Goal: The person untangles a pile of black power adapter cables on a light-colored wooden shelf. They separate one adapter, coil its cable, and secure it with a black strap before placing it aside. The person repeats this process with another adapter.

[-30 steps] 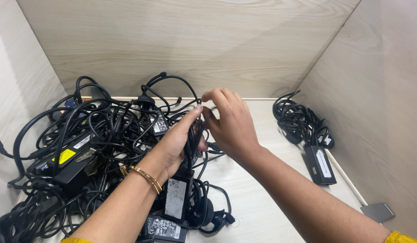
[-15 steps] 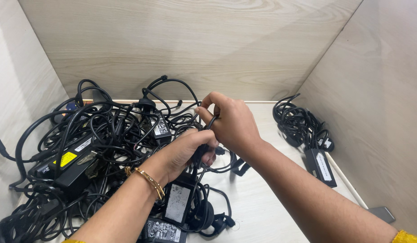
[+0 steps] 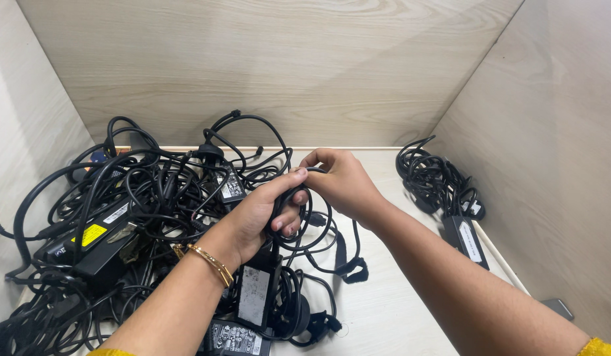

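Observation:
My left hand (image 3: 261, 214), with a gold bangle on its wrist, is closed around a bundle of coiled black cable (image 3: 310, 232) in the middle of the view. My right hand (image 3: 342, 181) pinches a strand of the same cable at the top of the bundle, fingertips touching my left thumb. Loops of the cable hang below both hands. A black power adapter (image 3: 256, 293) with a grey label lies just under my left wrist, its cord running up toward the bundle.
A big tangle of black cables and adapters (image 3: 108, 224), one with a yellow label, fills the left side. A separate coiled cable with its adapter (image 3: 444, 191) lies by the right wall. Pale wooden walls close in three sides. A small grey object (image 3: 560, 308) sits at the lower right.
My hands have drawn closer together. The cable loops now hang lower and wider below them, and my right hand has shifted from above the bundle to its top right.

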